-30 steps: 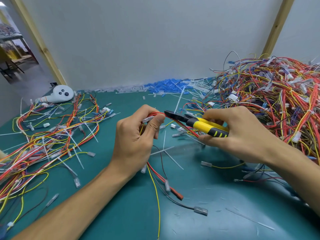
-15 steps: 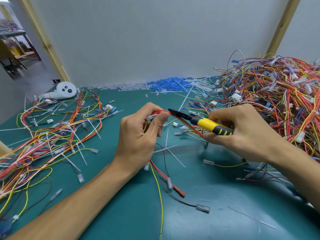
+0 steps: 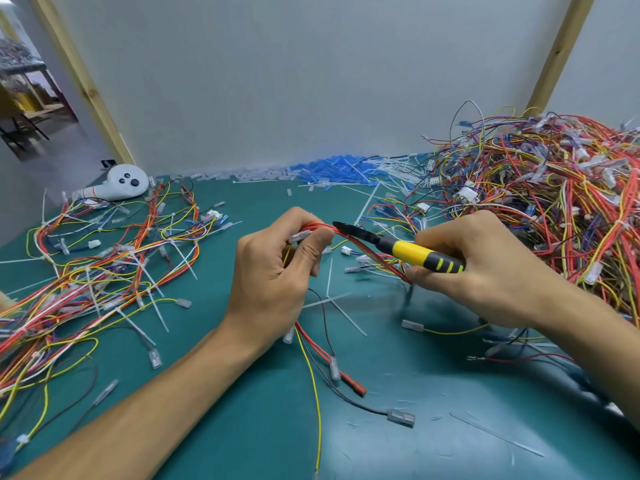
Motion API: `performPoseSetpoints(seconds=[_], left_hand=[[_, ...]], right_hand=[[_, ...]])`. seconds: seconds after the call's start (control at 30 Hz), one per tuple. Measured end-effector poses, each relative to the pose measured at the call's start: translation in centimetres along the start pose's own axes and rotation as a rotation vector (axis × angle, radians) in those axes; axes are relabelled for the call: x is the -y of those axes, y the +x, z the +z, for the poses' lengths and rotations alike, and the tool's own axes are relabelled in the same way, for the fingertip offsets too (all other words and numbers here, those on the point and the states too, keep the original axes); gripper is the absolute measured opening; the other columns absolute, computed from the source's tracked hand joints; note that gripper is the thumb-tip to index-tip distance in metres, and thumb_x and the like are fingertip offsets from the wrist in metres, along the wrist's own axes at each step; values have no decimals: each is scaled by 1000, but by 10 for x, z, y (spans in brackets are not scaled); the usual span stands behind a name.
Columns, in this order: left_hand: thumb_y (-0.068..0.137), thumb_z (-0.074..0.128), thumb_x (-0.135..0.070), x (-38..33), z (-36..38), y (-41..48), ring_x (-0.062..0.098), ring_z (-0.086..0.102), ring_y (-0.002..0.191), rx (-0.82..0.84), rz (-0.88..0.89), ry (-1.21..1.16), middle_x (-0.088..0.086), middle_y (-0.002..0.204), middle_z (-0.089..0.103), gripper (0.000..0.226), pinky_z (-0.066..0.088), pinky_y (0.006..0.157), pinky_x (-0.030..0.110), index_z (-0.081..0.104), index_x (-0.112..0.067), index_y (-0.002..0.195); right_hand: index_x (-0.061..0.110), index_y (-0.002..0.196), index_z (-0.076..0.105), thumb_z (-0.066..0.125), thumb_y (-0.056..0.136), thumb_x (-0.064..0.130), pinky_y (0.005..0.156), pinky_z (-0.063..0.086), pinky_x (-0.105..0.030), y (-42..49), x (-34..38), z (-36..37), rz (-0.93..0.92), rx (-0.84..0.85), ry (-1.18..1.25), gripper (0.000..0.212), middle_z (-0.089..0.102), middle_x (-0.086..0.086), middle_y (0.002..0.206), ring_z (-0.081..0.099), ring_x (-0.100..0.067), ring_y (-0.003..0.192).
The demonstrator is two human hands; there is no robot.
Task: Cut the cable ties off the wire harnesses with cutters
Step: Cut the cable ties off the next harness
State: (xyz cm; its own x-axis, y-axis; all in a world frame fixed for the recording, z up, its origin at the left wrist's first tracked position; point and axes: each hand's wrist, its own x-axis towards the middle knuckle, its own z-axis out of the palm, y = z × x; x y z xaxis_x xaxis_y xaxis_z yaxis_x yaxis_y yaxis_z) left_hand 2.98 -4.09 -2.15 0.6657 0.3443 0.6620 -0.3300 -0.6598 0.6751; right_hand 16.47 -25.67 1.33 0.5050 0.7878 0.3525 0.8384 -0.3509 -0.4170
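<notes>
Over the last second the cutters [image 3: 398, 245] have gone from two spread yellow handles to one closed bar in the right hand [image 3: 485, 265], whose grip is wrapped tight round them. That suggests a snip at the nose, though the tie itself is too small to make out. The left hand [image 3: 273, 271] pinches the wire harness [image 3: 372, 256] between thumb and fingers, above the table [image 3: 242, 393], with its tails hanging below the palm. The cutters' long axis runs from the right hand leftward and slightly away, the black nose touching the red wires beside the left thumb. The taut red stretch slants back under the tool towards the right hand's lower fingers
</notes>
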Motion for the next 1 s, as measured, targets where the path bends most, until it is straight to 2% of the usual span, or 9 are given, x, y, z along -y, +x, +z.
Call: performPoseSetpoints(seconds=[0.13,0.23,0.43,0.53,0.63,0.7,0.8,1.0], left_hand=[[103,61,-28,1,0,1,5,42,47,3,-6,-4,-3,58,54,20,30,51,18,66,-15,88],[103,61,-30,0,0,2,5,42,47,4,-1,-1,-2,58,54,20,30,50,19,66,-17,88],[102,60,-32,1,1,2,5,40,48,5,-17,4,-2,58,54,19,30,49,20,65,-23,86],[102,60,-33,0,0,4,6,40,48,5,-24,23,-3,58,53,20,29,50,19,65,-22,86],[102,60,-33,-1,0,4,4,39,47,4,-28,18,-3,57,52,21,28,49,18,64,-23,85],[102,60,-33,-1,1,4,3,38,47,3,-24,24,-3,57,52,20,28,49,17,64,-24,85],[102,60,-36,-2,1,3,3,39,47,0,-26,14,-1,57,53,21,29,49,18,64,-25,84],[101,60,-37,-5,1,4,3,37,47,-8,-36,26,-1,56,51,21,28,49,18,64,-24,83]], right_hand=[[18,67,57,66,78,49,57,43,-46,1,1,1,4,-12,-70,34,49,-3,54,45,-27,57],[17,64,53,66,78,45,54,39,-46,1,-1,2,24,-5,-15,34,46,-4,53,41,-25,55],[22,72,58,68,81,41,57,45,-46,-1,2,7,33,-4,-89,24,49,-3,55,46,-26,58],[20,69,57,64,77,44,56,43,-45,-1,4,6,59,-23,-77,27,49,-6,54,45,-28,58],[23,76,60,69,78,49,59,44,-42,-2,7,4,69,-47,-137,28,54,-2,58,49,-27,61],[22,76,60,73,80,45,59,44,-43,-2,7,4,82,-39,-120,27,53,-2,58,48,-27,61],[18,73,58,67,78,45,57,41,-45,-2,7,5,104,-18,-63,29,50,-6,57,45,-28,59],[22,78,55,63,77,46,60,44,-42,-3,10,6,107,-19,-137,26,49,-4,59,44,-26,63]])
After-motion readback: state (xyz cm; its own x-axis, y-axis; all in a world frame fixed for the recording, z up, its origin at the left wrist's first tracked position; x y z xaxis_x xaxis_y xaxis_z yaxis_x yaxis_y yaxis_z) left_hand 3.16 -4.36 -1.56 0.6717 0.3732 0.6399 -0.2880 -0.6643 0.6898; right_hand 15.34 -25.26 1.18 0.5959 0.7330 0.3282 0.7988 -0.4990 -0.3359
